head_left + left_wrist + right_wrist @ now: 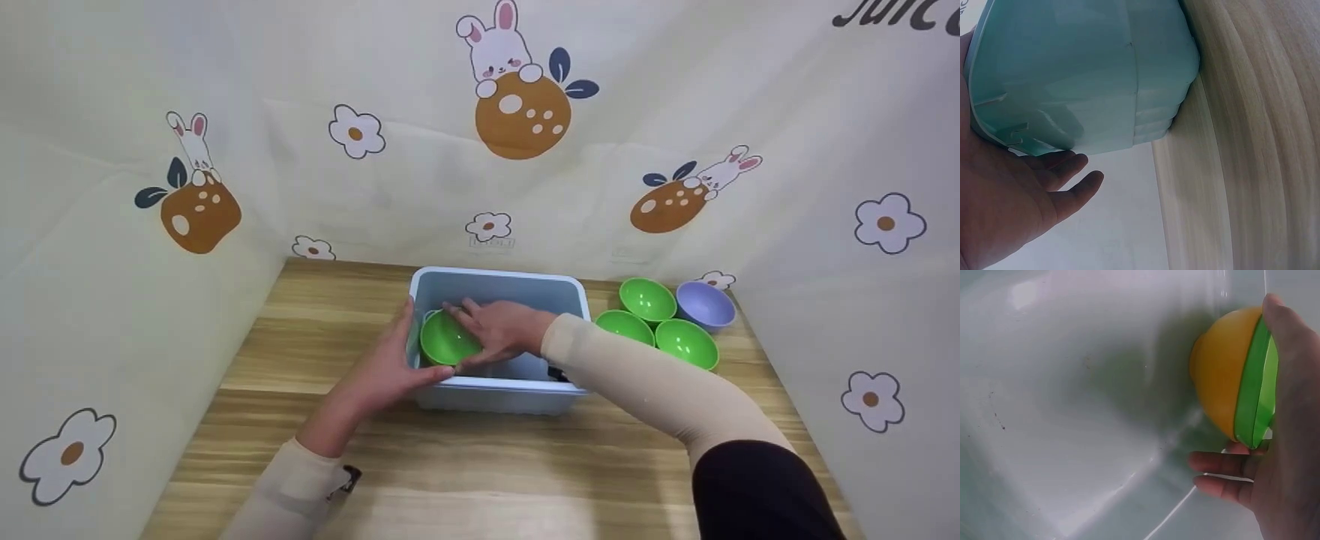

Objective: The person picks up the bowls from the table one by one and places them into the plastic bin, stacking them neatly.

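A light blue plastic bin [495,396] stands on the table, and a green bowl [446,341] sits in its left part. The right wrist view shows that green bowl nested in a yellow bowl [1221,371]. My right hand [506,330] reaches into the bin and holds the stacked bowls at the rim, thumb on one side and fingers on the opposite side. At the bin's front left corner rests my left hand [386,367]: its thumb lies along the front rim, while its fairly straight fingers [1081,191] touch the outside of the wall.
Right of the bin, several green bowls [688,345] and a purple bowl [705,305] stand close together, partly behind the right forearm. Patterned cloth [420,187] walls the wooden table [480,480] at the back and both sides.
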### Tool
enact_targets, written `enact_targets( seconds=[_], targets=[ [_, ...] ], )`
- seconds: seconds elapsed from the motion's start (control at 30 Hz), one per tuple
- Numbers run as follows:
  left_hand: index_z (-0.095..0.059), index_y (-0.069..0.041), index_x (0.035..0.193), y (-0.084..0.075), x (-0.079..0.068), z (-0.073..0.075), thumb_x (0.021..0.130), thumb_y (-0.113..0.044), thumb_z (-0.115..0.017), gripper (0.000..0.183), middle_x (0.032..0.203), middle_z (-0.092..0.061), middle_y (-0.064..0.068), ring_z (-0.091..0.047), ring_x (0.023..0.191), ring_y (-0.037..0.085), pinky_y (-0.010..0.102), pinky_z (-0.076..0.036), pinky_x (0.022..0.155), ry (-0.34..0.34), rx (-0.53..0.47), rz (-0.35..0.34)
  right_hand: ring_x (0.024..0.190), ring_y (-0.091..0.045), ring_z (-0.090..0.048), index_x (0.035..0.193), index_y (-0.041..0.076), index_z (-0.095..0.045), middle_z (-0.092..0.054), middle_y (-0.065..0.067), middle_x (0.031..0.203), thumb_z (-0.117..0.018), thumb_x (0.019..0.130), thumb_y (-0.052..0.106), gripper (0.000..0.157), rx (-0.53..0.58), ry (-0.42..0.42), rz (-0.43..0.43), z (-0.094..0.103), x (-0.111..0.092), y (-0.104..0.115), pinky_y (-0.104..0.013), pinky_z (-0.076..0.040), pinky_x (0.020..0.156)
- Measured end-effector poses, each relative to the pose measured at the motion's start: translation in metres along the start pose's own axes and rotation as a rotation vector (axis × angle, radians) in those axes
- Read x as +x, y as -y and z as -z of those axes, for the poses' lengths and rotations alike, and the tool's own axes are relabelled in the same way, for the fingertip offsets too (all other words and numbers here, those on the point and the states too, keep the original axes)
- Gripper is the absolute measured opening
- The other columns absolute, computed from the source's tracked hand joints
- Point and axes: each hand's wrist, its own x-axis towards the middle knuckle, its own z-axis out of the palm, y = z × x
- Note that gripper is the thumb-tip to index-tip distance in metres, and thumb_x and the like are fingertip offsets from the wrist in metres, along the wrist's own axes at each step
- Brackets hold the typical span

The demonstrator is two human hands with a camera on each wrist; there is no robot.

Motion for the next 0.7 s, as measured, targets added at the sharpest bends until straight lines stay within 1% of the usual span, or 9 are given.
enact_targets(
  seconds=[0.2, 0.3, 0.37, 0.43, 0.57, 0.63, 0.7],
  targets=[
    [-0.002, -0.014, 0.179, 0.0, 0.0, -0.001, 0.088, -0.06, -0.089, 0.135, 0.185, -0.011, 0.015, -0.022, 0.167, 0.04, 0.063, -0.028, 0.13, -0.004, 0.009, -0.004, 0.118, -0.031, -0.069, 0.179, 0.016, -0.016, -0.044, -0.026, 0.164, -0.047, 0.094, 0.092, 0.118, 0.011, -0.015, -0.02, 0.003, -0.001, 0.0, -0.045, -0.056, 0.112],
    [-0.002, -0.015, 0.179, 0.0, 0.001, -0.001, 0.088, -0.061, -0.089, 0.134, 0.185, -0.011, 0.014, -0.022, 0.167, 0.041, 0.063, -0.028, 0.13, -0.003, 0.012, -0.004, 0.114, -0.031, -0.07, 0.179, 0.017, -0.021, -0.045, -0.026, 0.163, -0.047, 0.095, 0.092, 0.115, 0.004, -0.032, -0.011, 0.005, -0.002, -0.001, -0.045, -0.058, 0.11],
    [-0.002, -0.016, 0.179, 0.0, 0.001, -0.001, 0.087, -0.063, -0.089, 0.136, 0.185, -0.01, 0.013, -0.021, 0.167, 0.041, 0.063, -0.028, 0.13, -0.003, 0.011, -0.004, 0.108, -0.028, -0.069, 0.178, 0.018, -0.025, -0.049, -0.023, 0.157, -0.049, 0.096, 0.09, 0.112, -0.012, -0.05, -0.003, 0.008, -0.004, -0.003, -0.044, -0.06, 0.105],
    [-0.002, -0.017, 0.18, 0.0, 0.001, -0.001, 0.085, -0.066, -0.089, 0.138, 0.185, -0.009, 0.012, -0.022, 0.167, 0.04, 0.063, -0.028, 0.13, -0.001, 0.006, -0.003, 0.101, -0.025, -0.067, 0.176, 0.017, -0.032, -0.053, -0.019, 0.147, -0.051, 0.097, 0.087, 0.107, -0.023, -0.073, 0.008, 0.011, -0.007, -0.005, -0.042, -0.062, 0.099],
    [-0.002, -0.017, 0.18, 0.001, 0.001, 0.0, 0.083, -0.07, -0.089, 0.14, 0.185, -0.01, 0.013, -0.022, 0.167, 0.04, 0.063, -0.028, 0.13, -0.001, 0.003, -0.002, 0.092, -0.022, -0.063, 0.165, 0.013, -0.049, -0.054, -0.011, 0.126, -0.058, 0.101, 0.078, 0.091, -0.038, -0.126, 0.042, 0.023, -0.016, -0.01, -0.041, -0.062, 0.089],
    [-0.001, -0.017, 0.18, 0.001, 0.0, 0.0, 0.083, -0.07, -0.089, 0.141, 0.185, -0.01, 0.013, -0.022, 0.167, 0.04, 0.064, -0.028, 0.13, 0.001, 0.003, 0.003, 0.092, -0.023, -0.064, 0.157, 0.009, -0.056, -0.056, -0.011, 0.121, -0.061, 0.103, 0.072, 0.083, -0.035, -0.151, 0.059, 0.033, -0.023, -0.013, -0.043, -0.062, 0.088],
    [-0.001, -0.016, 0.179, 0.001, -0.001, 0.001, 0.084, -0.068, -0.09, 0.14, 0.185, -0.009, 0.014, -0.02, 0.167, 0.041, 0.066, -0.028, 0.13, 0.001, 0.001, 0.007, 0.095, -0.027, -0.066, 0.15, 0.006, -0.061, -0.06, -0.012, 0.121, -0.061, 0.105, 0.07, 0.078, -0.026, -0.173, 0.066, 0.043, -0.032, -0.016, -0.046, -0.061, 0.089]
  ],
)
